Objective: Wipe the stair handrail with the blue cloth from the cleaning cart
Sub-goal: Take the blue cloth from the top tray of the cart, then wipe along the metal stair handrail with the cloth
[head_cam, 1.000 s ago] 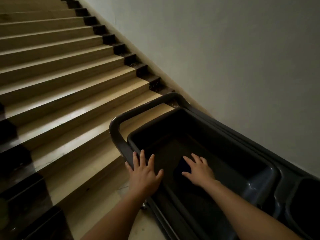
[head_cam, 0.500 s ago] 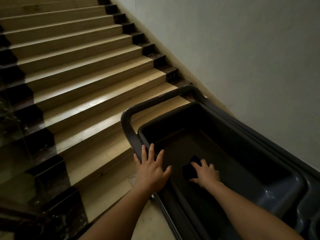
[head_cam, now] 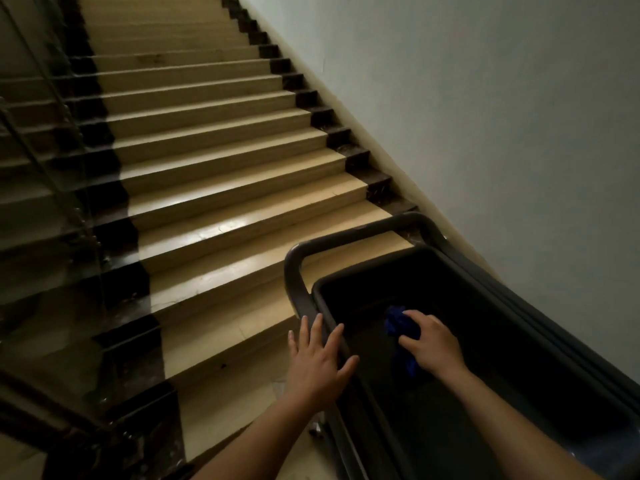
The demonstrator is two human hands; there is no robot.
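Observation:
The dark grey cleaning cart (head_cam: 540,317) stands at the lower right, against the wall, with a deep tub on top. Inside the tub my right hand (head_cam: 431,342) is closed around the crumpled blue cloth (head_cam: 398,323), part of which hangs below my palm. My left hand (head_cam: 317,363) rests flat, fingers spread, on the tub's near left rim. The dark stair handrail (head_cam: 41,398) runs across the lower left corner, dim and partly cut off by the frame edge.
Tan stairs (head_cam: 221,188) with dark borders climb ahead and to the left. A glass balustrade panel (head_cam: 45,209) lines their left side. A plain pale wall (head_cam: 485,98) runs along the right, behind the cart. The cart's curved push bar (head_cam: 294,271) points toward the steps.
My right hand has closed on the blue cloth and lifted it off the tub floor. The view has swung to the left, showing more balustrade. My left hand stays on the rim.

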